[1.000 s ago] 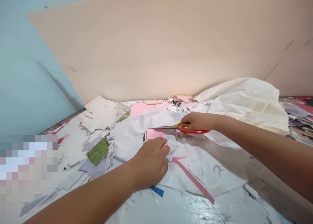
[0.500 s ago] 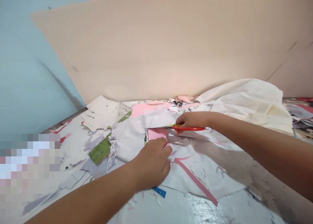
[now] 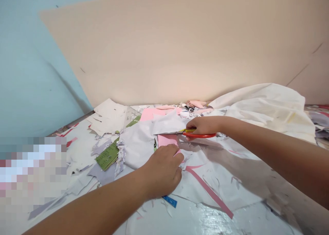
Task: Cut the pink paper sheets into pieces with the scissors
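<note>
My right hand is closed on scissors with red and yellow handles. Their blades point left and lie along the far edge of a pink piece of paper. My left hand is closed on the near end of that paper, its fingertips partly hidden from me. White crumpled sheets lie under and behind both hands. A long pink strip rests on the white material just right of my left hand.
Green printed paper and torn scraps lie to the left. A blue piece is near my left wrist. White cloth is heaped at the back right, against a beige panel. Pink sheets lie farther back.
The view has shifted slightly, so the whole scene sits a little farther right. Both hands keep their holds, and the scissors stay at the pink paper's far edge.
</note>
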Motion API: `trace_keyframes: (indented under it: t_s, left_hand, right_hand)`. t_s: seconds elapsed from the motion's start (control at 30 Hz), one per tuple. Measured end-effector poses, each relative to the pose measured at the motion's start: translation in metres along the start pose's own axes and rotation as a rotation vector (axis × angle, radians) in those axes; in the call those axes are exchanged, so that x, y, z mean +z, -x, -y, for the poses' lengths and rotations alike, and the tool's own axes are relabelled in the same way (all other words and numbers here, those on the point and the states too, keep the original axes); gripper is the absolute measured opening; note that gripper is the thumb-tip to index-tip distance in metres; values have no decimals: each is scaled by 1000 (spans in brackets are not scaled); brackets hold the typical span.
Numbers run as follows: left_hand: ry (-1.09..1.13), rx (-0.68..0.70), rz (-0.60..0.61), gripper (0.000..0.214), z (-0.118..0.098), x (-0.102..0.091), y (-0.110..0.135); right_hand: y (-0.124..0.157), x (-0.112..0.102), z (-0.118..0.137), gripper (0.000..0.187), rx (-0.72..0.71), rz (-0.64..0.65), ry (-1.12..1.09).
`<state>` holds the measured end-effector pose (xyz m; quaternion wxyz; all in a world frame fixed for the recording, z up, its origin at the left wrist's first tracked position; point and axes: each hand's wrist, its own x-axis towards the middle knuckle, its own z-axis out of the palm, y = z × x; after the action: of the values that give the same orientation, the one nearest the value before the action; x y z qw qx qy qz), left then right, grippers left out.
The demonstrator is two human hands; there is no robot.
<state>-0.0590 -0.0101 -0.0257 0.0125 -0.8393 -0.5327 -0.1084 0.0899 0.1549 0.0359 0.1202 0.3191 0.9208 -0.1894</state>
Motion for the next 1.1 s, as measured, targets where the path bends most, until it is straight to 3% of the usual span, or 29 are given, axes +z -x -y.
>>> trace_keyframes:
  t_s: [0.4,0.63,0.9,1.1]
  left_hand:
    - [-1,15,-12,10,1,1,0]
    - [-13,23,-13,10,1,0,0]
    - [-4,11,-4,9,1,-1,0]
    - [3,7,-7,12,1,1,0]
  right_hand:
    - [2,-10,14,40,68,102,17]
    - [-6,-15,14,40,46,56,76]
    - [-15,-7,12,36,67,-25,183]
    - [-2,-12,13,41,62,-89,151]
